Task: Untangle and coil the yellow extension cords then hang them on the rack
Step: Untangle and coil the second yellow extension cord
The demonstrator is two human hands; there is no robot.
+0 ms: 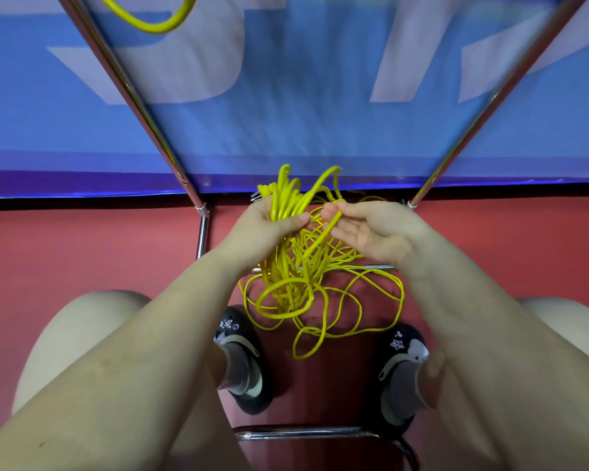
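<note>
A tangle of yellow extension cords (306, 287) hangs between my hands and spills in loose loops onto the red floor between my feet. My left hand (269, 226) grips a bundle of several gathered strands, whose bent ends stick up above the fist. My right hand (368, 229) pinches a single strand between thumb and forefinger, its other fingers spread loosely, palm turned up. Another yellow cord loop (153, 22) hangs at the top left, against the rack's chrome tube (130, 93).
The chrome rack frame spreads in a V, with a second slanted tube (490, 103) on the right and a low crossbar (371, 267) behind the cords. A blue banner (320, 113) stands behind it. My two dark shoes (242, 355) rest on the floor above a chrome bar (306, 433).
</note>
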